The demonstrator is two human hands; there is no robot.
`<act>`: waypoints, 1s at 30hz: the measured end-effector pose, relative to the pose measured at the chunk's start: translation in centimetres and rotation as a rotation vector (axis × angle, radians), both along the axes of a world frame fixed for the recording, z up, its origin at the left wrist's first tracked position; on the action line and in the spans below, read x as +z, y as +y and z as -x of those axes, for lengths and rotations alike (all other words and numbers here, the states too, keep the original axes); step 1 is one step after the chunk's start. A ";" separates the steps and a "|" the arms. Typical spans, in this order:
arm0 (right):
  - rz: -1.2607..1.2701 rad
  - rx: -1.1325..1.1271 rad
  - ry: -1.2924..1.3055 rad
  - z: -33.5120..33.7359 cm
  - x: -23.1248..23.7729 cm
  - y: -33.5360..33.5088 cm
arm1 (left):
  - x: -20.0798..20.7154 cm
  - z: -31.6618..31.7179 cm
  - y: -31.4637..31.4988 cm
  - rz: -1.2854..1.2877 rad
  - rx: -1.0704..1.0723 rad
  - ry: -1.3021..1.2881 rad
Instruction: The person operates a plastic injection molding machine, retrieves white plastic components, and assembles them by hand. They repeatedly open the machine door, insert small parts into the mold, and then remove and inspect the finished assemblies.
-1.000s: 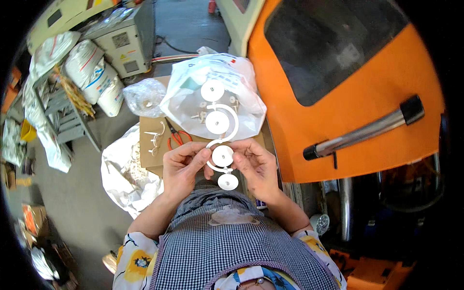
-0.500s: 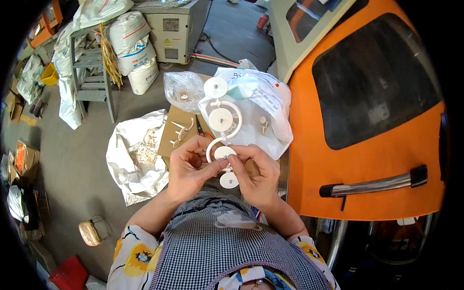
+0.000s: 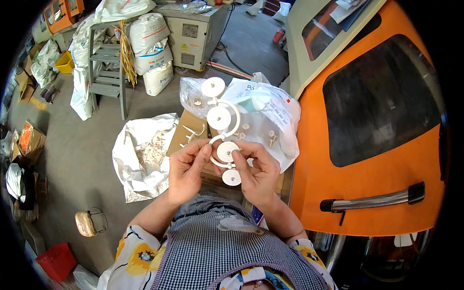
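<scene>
Between my two hands is a white plastic S-shaped moulding (image 3: pixel 218 118) with several round discs, each with a small pin at its centre. My left hand (image 3: pixel 185 173) pinches the curved rod at its lower bend between thumb and fingers. My right hand (image 3: pixel 259 176) is closed on the lower part, its thumb at the edge of the third disc (image 3: pixel 227 152); the fingers behind are partly hidden. The lowest disc (image 3: pixel 231 177) hangs just below, between the hands. Beneath the moulding lies a cardboard box (image 3: pixel 188 124) with curved white plastic pieces on it.
A clear plastic bag (image 3: pixel 286 145) holding small white disc parts lies beyond my right hand. An open white sack (image 3: pixel 128 145) with white plastic scraps stands at left. The orange machine panel (image 3: pixel 309 193) with a metal handle (image 3: pixel 372 199) borders the right. A grey step ladder (image 3: pixel 106 72) stands farther back.
My left thumb has moved off the third disc onto the curved rod, and the disc now faces up more fully. The whole view has shifted slightly.
</scene>
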State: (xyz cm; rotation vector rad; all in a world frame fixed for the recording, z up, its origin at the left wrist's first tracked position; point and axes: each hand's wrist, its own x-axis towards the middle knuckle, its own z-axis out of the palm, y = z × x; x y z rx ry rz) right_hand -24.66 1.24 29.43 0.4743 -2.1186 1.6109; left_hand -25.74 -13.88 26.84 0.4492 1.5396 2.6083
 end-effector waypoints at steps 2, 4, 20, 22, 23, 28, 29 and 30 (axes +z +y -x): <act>0.040 0.020 -0.026 0.2 0.1 -0.1 | -0.1 -0.2 -0.1 0.004 0.023 0.009; -0.025 0.070 -0.020 0.2 0.3 -0.3 | 0.0 -0.6 -0.1 0.006 0.050 0.008; -0.201 0.234 0.003 -0.2 1.7 -2.3 | -0.2 -2.4 -2.6 -0.010 0.235 0.074; -0.201 0.256 0.010 -0.4 1.9 -2.7 | -0.1 -2.6 -3.3 0.005 0.249 0.077; -0.201 0.268 0.014 -0.4 2.0 -2.8 | 0.0 -2.8 -3.6 0.016 0.256 0.081; -0.210 0.269 -0.097 -0.6 2.6 -3.4 | 0.3 -3.8 -4.7 0.039 0.267 0.078; -0.216 0.243 -0.136 -0.4 2.8 -3.5 | 0.3 -3.9 -4.8 0.046 0.270 0.079; -0.169 0.236 -0.110 -0.1 2.9 -3.8 | 0.3 -4.0 -4.9 0.048 0.270 0.082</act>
